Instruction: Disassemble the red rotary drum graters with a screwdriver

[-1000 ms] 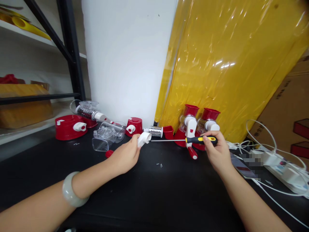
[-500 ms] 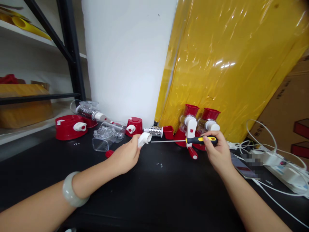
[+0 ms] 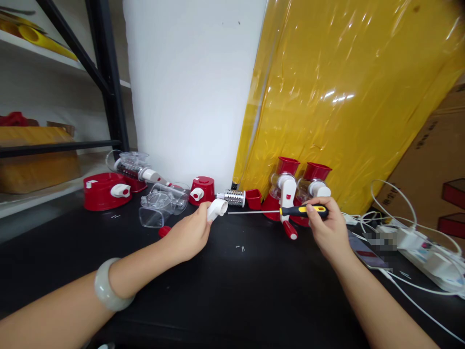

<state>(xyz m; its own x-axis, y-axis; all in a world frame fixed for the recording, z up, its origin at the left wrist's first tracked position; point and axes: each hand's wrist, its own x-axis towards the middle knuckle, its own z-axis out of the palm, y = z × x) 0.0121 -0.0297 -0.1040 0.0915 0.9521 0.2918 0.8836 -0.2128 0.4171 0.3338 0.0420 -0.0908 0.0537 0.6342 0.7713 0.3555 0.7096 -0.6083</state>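
Observation:
My left hand [image 3: 191, 233] grips a white plastic part [image 3: 217, 209] whose round open end faces right. In my right hand [image 3: 329, 228] is a screwdriver [image 3: 303, 210] with a black and yellow handle, held level. Its shaft points left, and the tip is just short of the white part's opening, with a small gap between them. Behind the white part lies a metal grater drum [image 3: 234, 197], beside a red base [image 3: 202, 189]. Small screws [image 3: 240, 248] rest on the black table below the shaft.
Two red and white graters [image 3: 286, 194] stand behind the screwdriver. Clear plastic housings [image 3: 156, 208] and a large red base [image 3: 105, 192] are at the left. A phone [image 3: 368, 252], white cables and a power strip [image 3: 432, 261] lie at the right.
The screwdriver tip has drawn back slightly to the right from the white part's opening. Both hands are otherwise nearly where they were.

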